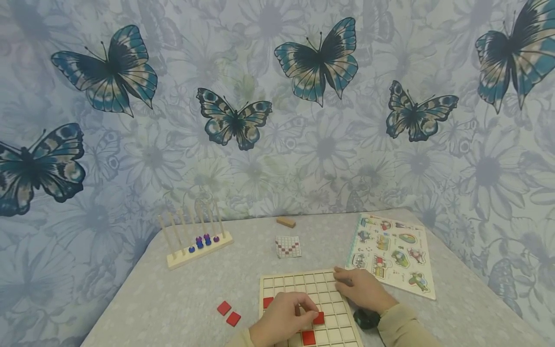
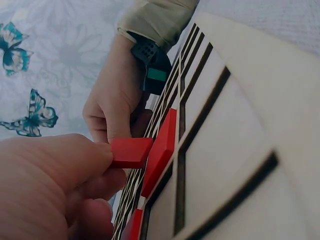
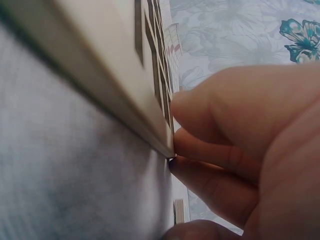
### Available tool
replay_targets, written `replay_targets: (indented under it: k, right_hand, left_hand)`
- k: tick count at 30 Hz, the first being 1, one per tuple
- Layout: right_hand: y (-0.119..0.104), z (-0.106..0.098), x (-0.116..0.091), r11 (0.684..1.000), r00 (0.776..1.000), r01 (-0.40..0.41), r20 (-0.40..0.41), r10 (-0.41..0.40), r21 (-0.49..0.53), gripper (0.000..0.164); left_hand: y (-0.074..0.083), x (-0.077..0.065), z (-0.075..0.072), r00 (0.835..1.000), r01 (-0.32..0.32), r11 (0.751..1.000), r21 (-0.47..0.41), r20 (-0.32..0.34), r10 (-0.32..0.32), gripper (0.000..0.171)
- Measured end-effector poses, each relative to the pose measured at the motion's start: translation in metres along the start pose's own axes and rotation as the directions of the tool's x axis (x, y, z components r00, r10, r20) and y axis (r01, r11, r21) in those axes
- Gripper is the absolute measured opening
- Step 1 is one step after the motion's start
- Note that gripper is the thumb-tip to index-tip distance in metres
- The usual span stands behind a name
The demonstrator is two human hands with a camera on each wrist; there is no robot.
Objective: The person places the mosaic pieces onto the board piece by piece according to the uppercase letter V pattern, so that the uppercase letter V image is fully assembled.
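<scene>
A light wooden grid board (image 1: 338,308) lies on the table in front of me. My left hand (image 1: 282,315) is over its middle and pinches a red square tile (image 2: 131,152) between thumb and fingers. Beside that tile, another red tile (image 2: 161,152) lies in the grid in the left wrist view. A further red tile (image 1: 268,302) sits near the board's left edge. My right hand (image 1: 364,289) holds the board's far right corner, thumb on top and fingers along the edge (image 3: 165,145). Two loose red tiles, one nearer (image 1: 233,318) and one farther (image 1: 223,308), lie left of the board.
A small pattern card (image 1: 288,246) lies beyond the board, with a wooden block (image 1: 286,222) behind it. At the back left stands a peg rack (image 1: 199,250) with several blue and purple beads. A picture puzzle board (image 1: 394,250) lies at the right.
</scene>
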State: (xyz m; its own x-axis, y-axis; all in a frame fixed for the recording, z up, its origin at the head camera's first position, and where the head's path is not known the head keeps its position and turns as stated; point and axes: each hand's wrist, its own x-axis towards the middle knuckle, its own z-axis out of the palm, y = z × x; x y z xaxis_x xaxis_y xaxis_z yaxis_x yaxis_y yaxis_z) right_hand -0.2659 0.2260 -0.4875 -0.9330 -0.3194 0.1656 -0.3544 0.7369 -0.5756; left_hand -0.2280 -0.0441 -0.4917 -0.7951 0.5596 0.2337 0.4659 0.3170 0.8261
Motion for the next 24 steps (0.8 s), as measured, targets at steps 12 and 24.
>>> replay_targets:
  k: [12, 24]
  right_hand:
    - [0.0006, 0.0017, 0.0004, 1.0, 1.0, 0.004, -0.012, -0.004, -0.002, 0.036]
    - [0.0011, 0.0013, -0.0002, 1.0, 1.0, -0.003, -0.001, 0.003, 0.001, 0.037]
  left_hand:
    - [0.0014, -0.0022, -0.0013, 0.999, -0.005, 0.998, 0.055, 0.05, 0.002, 0.006]
    - [0.002, -0.0021, -0.0011, 0.997, -0.065, 0.992, 0.104, 0.049, 0.06, 0.005]
